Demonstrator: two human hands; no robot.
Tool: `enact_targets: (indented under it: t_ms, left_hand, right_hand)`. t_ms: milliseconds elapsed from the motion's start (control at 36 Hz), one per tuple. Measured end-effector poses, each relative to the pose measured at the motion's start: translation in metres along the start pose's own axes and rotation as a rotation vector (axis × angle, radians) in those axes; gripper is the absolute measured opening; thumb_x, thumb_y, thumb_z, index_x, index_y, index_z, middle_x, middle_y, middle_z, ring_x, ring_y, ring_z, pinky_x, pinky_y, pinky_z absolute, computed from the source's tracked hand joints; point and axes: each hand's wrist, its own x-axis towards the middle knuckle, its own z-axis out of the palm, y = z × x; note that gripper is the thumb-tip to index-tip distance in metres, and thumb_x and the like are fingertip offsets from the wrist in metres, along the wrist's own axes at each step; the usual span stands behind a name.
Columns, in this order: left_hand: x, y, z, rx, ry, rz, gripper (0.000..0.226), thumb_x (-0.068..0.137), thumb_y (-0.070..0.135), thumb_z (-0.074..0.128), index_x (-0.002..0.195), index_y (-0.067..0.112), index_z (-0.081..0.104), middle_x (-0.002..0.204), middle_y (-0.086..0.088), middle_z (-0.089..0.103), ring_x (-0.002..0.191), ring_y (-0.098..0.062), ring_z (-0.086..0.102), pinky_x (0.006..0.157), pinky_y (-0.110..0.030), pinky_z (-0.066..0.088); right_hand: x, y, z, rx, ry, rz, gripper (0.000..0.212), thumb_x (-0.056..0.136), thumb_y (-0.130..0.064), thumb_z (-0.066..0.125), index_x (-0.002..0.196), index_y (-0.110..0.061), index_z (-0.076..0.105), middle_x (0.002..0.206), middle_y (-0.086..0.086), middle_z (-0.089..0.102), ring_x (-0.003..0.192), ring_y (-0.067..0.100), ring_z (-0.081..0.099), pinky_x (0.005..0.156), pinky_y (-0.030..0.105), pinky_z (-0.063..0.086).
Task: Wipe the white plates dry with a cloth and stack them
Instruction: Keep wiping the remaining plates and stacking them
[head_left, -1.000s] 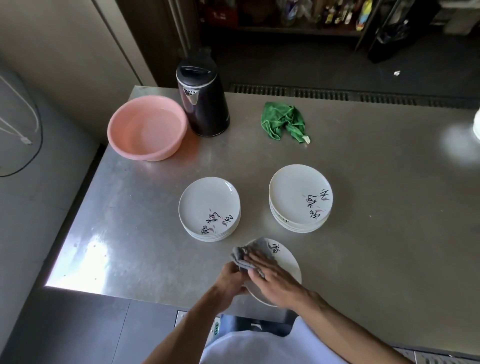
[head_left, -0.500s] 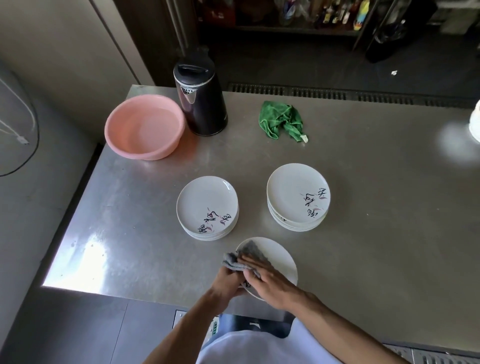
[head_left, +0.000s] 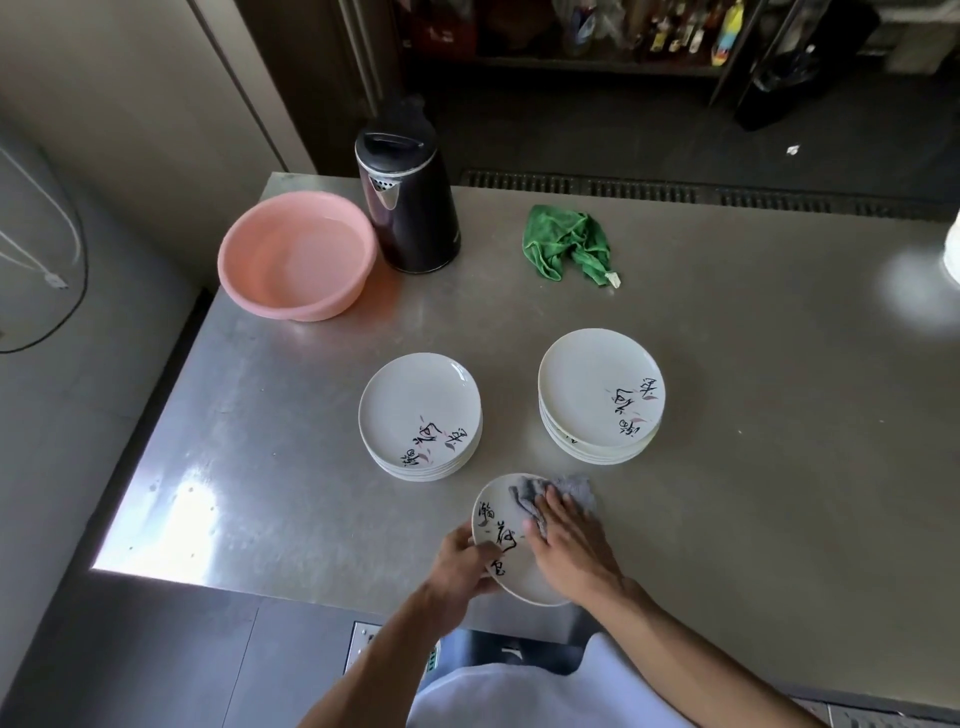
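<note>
1. A steel table (head_left: 753, 415) fills most of the view, with a bright patch of light on its near left corner.
2. A pink basin (head_left: 296, 254) stands at the far left corner of the table, open side up.
3. A black kettle (head_left: 408, 202) stands upright just beside the basin, on its right, with its lid shut.
4. The right stack of plates (head_left: 597, 395) sits in the middle of the table. Its top plate is white and face up, with dark brush writing near its right rim.
5. The left stack of plates (head_left: 415, 410) stands apart from the right one, a little nearer to the person. Its top plate bears the same writing along its near edge.
6. A single white plate (head_left: 496, 522) is at the near edge of the table, in front of the gap between the two stacks, face up and tilted. Whether it rests on the table cannot be told.
7. The right hand (head_left: 569, 545) lies flat on the plate's right half. Its fingers are straight and spread, and they press the grey cloth against the plate rather than curling round it.
8. The left hand (head_left: 465, 564) grips the plate's near left rim, thumb on the face beside the writing and fingers curled underneath.
9. A green cloth (head_left: 569, 244) lies crumpled at the far side of the table, to the right of the kettle and well apart from the plates.
10. The grey cloth (head_left: 563, 491) is bunched on the plate's far right part, under the right fingertips, and spills past the rim.
</note>
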Motion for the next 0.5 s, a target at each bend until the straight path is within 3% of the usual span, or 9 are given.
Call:
enact_targets:
  t_ms: [56,111,167,278,389,500]
  left_hand:
    - [0.001,-0.003,0.000,-0.042,0.012,-0.006,0.044,0.075,0.005,0.059,0.118,0.014,0.063,0.101,-0.011,0.077,0.087,-0.024,0.073,0.067,-0.034,0.060]
    - [0.001,-0.002,0.001,-0.042,0.035,-0.017,0.049,0.066,0.013,0.060,0.115,0.016,0.056,0.101,-0.012,0.072,0.091,-0.028,0.070,0.068,-0.036,0.059]
    - [0.001,0.000,0.001,0.010,0.048,-0.004,0.038,0.076,0.019,0.065,0.111,0.014,0.052,0.101,-0.013,0.069,0.095,-0.029,0.069,0.072,-0.040,0.060]
    - [0.003,0.005,0.000,0.112,0.047,0.035,0.027,0.094,0.015,0.064,0.120,0.007,0.063,0.114,-0.017,0.073,0.107,-0.033,0.071,0.093,-0.050,0.060]
    - [0.002,0.006,0.000,0.063,0.067,0.037,0.030,0.095,-0.004,0.061,0.124,-0.001,0.056,0.117,-0.025,0.070,0.102,-0.041,0.071,0.088,-0.052,0.061]
    - [0.001,0.007,-0.004,0.041,0.054,0.018,0.035,0.092,-0.013,0.056,0.124,0.000,0.047,0.117,-0.026,0.065,0.097,-0.035,0.069,0.077,-0.044,0.062]
  right_hand:
    - [-0.003,-0.003,-0.003,0.023,0.014,-0.050,0.057,0.107,-0.045,0.023,0.160,-0.023,0.016,0.167,-0.004,0.009,0.153,0.007,0.004,0.123,0.028,-0.003]
    - [-0.011,-0.008,-0.006,0.195,0.000,-0.232,0.050,0.109,-0.039,0.026,0.157,-0.034,0.012,0.163,-0.016,0.005,0.143,-0.015,-0.005,0.115,0.008,-0.008]
    - [-0.021,-0.015,-0.011,0.393,-0.043,-0.343,0.048,0.109,-0.036,0.031,0.152,-0.043,0.012,0.154,-0.033,0.002,0.132,-0.031,-0.006,0.105,-0.004,-0.004]
    - [-0.025,-0.025,-0.008,0.517,-0.111,-0.347,0.045,0.108,-0.038,0.034,0.153,-0.039,0.032,0.156,-0.030,0.022,0.142,-0.018,0.013,0.113,0.005,0.007]
    - [-0.012,-0.015,0.006,0.281,-0.068,-0.317,0.050,0.108,-0.040,0.031,0.156,-0.029,0.028,0.163,-0.015,0.017,0.152,0.003,0.009,0.122,0.024,-0.001]
    - [0.004,0.002,0.005,0.057,0.022,-0.044,0.057,0.108,-0.042,0.023,0.159,-0.016,0.019,0.167,0.003,0.010,0.154,0.017,0.007,0.125,0.032,-0.003]
